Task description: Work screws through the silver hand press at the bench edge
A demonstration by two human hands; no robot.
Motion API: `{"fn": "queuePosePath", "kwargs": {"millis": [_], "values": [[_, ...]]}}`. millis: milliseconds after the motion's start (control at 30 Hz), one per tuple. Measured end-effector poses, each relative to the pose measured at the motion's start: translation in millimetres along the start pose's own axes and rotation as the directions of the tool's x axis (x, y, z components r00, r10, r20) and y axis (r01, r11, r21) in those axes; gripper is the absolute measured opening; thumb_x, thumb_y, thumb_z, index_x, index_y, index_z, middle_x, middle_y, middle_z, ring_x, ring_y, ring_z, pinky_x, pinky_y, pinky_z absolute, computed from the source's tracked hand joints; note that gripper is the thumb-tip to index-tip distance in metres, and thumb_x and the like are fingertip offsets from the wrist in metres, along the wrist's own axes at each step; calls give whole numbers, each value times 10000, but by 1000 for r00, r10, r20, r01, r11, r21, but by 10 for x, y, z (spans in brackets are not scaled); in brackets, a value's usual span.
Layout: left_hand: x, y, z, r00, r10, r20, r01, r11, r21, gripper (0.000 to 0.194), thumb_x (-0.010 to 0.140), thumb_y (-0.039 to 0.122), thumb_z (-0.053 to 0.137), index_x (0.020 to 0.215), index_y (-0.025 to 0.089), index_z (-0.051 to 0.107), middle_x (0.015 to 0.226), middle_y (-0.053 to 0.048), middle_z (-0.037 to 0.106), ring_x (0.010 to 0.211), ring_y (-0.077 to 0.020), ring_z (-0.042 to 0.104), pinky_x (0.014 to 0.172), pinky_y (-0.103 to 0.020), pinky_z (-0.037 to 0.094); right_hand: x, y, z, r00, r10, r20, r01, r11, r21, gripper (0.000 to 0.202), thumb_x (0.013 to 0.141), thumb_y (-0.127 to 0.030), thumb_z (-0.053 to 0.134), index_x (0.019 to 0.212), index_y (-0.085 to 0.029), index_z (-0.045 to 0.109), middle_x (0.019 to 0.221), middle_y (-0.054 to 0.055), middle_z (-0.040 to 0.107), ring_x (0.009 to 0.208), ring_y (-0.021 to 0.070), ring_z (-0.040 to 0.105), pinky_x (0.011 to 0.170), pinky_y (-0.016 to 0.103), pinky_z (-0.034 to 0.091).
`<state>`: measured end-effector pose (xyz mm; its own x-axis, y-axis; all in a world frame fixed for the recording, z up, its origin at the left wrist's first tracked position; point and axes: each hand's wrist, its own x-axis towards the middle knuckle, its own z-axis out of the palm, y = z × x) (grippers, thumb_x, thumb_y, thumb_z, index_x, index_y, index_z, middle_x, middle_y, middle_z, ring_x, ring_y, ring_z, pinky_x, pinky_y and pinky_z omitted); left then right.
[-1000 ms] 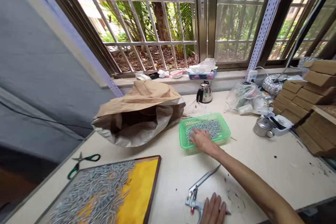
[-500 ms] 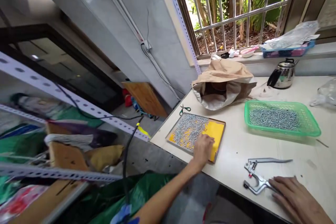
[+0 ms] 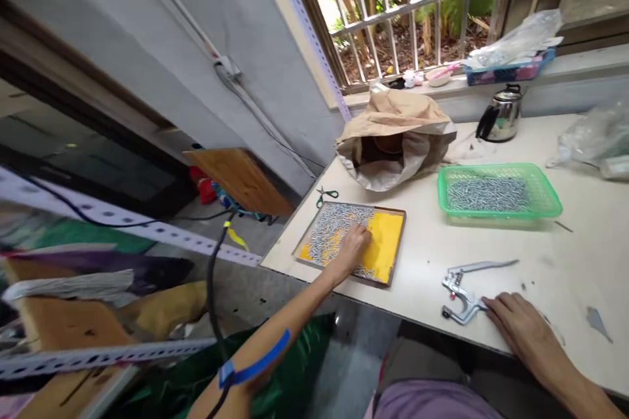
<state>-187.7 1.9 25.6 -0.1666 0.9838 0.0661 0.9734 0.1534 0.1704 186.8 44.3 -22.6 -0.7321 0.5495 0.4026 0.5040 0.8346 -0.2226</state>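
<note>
My left hand (image 3: 354,245) is closed over the shallow yellow-bottomed tray (image 3: 386,242), beside the small metal pins (image 3: 327,236) heaped on its left side; what its fingers hold is too small to tell. On the table at the right, my right hand (image 3: 518,324) rests palm down, its fingertips at the lower handle of the metal hand press (image 3: 459,298). That lower handle is mostly hidden under the fingers. A green basket (image 3: 550,206) with many similar pins (image 3: 486,194) stands behind the press.
Behind the tray lie green-handled scissors (image 3: 327,195) and an open brown paper bag (image 3: 417,124). A metal kettle (image 3: 504,114) and clear plastic bags (image 3: 597,137) stand farther back. The table edge (image 3: 432,327) runs in front. A black cable (image 3: 211,288) hangs at the left.
The view has shifted, so the table things sit farther left and higher. My left hand has moved left across the tray to the edge of the pin heap. My right hand stays by the press.
</note>
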Motion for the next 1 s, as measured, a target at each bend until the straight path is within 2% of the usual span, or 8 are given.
{"fn": "queuePosePath", "kwargs": {"millis": [100, 200, 267, 333, 500, 800, 900, 1000], "values": [[-96, 351, 34, 996, -92, -11, 82, 929, -362, 117, 814, 185, 554, 790, 162, 666, 782, -46, 664, 761, -168, 599, 737, -288, 487, 36, -76, -79, 998, 30, 51, -29, 999, -29, 287, 930, -121, 344, 924, -210, 617, 760, 45, 599, 705, 193, 531, 694, 335, 409], [-262, 838, 174, 956, -110, 271, 273, 665, -695, 186, 755, 301, 630, 822, 142, 699, 723, -33, 677, 649, -142, 601, 604, -231, 479, 35, -108, -108, 997, 32, 71, -28, 998, -53, 272, 908, -73, 368, 893, -190, 613, 753, 44, 592, 717, 192, 514, 706, 325, 385], [-366, 1112, 294, 885, -81, 459, 428, 530, -732, 266, 709, 362, 667, 800, 115, 706, 672, -32, 666, 592, -129, 573, 536, -214, 446, 25, -122, -123, 999, 10, 45, -6, 997, -80, 250, 900, -61, 390, 877, -171, 613, 748, 48, 590, 715, 192, 496, 690, 317, 369], [-434, 1286, 403, 815, -84, 573, 538, 476, -695, 318, 661, 399, 699, 765, 99, 705, 615, -17, 637, 548, -111, 534, 495, -200, 397, 18, -136, -138, 1000, -26, -4, 25, 992, -123, 256, 897, -44, 388, 885, -153, 619, 734, 47, 588, 705, 190, 475, 681, 315, 356], [-490, 1405, 531, 716, -96, 691, 655, 434, -619, 392, 630, 467, 714, 738, 91, 683, 470, 40, 520, 418, -70, 429, 411, -187, 299, 26, -151, -154, 997, -53, -59, 41, 981, -188, 286, 904, -36, 376, 850, -139, 636, 687, 38, 570, 660, 180, 428, 655, 317, 321], [-394, 1498, 455, 565, -70, 822, 744, 474, -470, 273, 656, 368, 712, 626, 112, 623, 390, 79, 451, 310, -38, 365, 335, -170, 225, 18, -119, -118, 999, -33, 14, 35, 988, -150, 223, 883, -52, 438, 799, -150, 619, 698, 36, 558, 667, 180, 415, 651, 324, 291], [-325, 1482, 425, 499, -11, 866, 742, 521, -421, 270, 641, 341, 730, 578, 116, 596, 417, 69, 491, 303, -32, 378, 328, -170, 224, 11, -131, -122, 997, -15, 73, 24, 992, -127, 197, 867, -56, 469, 777, -165, 606, 714, 33, 573, 680, 178, 436, 654, 326, 300], [-283, 1465, 420, 441, 8, 897, 755, 538, -376, 271, 630, 333, 751, 578, 117, 595, 433, 68, 506, 302, -30, 384, 328, -169, 242, 33, -101, -163, 980, 43, 194, -30, 997, -71, 93, 853, -134, 540, 810, -182, 608, 817, 46, 621, 759, 190, 499, 684, 327, 341]]}}
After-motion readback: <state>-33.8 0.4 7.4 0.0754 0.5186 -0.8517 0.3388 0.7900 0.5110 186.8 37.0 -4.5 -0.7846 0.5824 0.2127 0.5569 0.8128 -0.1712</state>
